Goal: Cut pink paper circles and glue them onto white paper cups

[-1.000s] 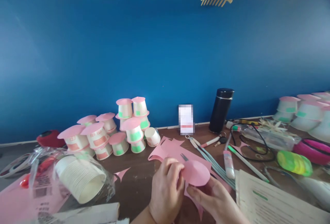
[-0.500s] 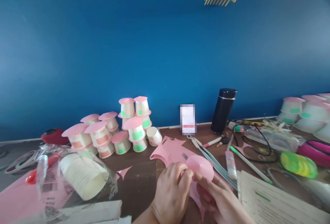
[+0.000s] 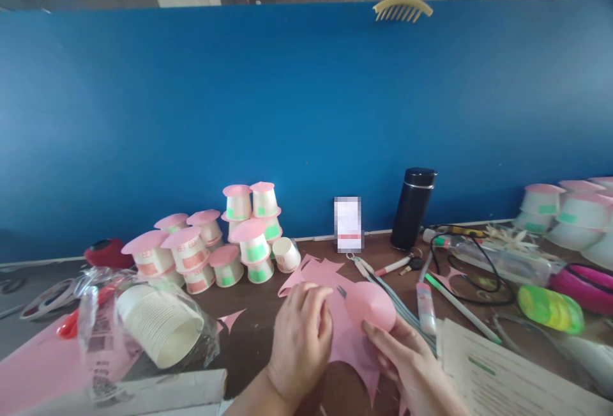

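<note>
My right hand [image 3: 407,365] pinches a round pink paper cone [image 3: 371,305] by its lower edge, just above the brown table. My left hand [image 3: 299,339] hovers to the left of the cone, fingers loosely curled, apart from it and holding nothing I can see. Under both hands lies a pink paper sheet with cut-outs [image 3: 313,275]. The tip of a pair of scissors [image 3: 341,290] pokes out beside the cone.
A pile of paper-cup houses with pink roofs [image 3: 215,243] stands at the back left, more at the far right [image 3: 565,211]. A bagged stack of white cups [image 3: 153,330] lies at left. A black flask [image 3: 412,208], glue stick [image 3: 425,307], cables, green tape rolls [image 3: 550,307] and printed sheets [image 3: 502,377] crowd the right.
My left hand has let go of the pink cone and drawn slightly left. The right hand alone keeps the cone, now tilted more upright. The camera tipped up a little.
</note>
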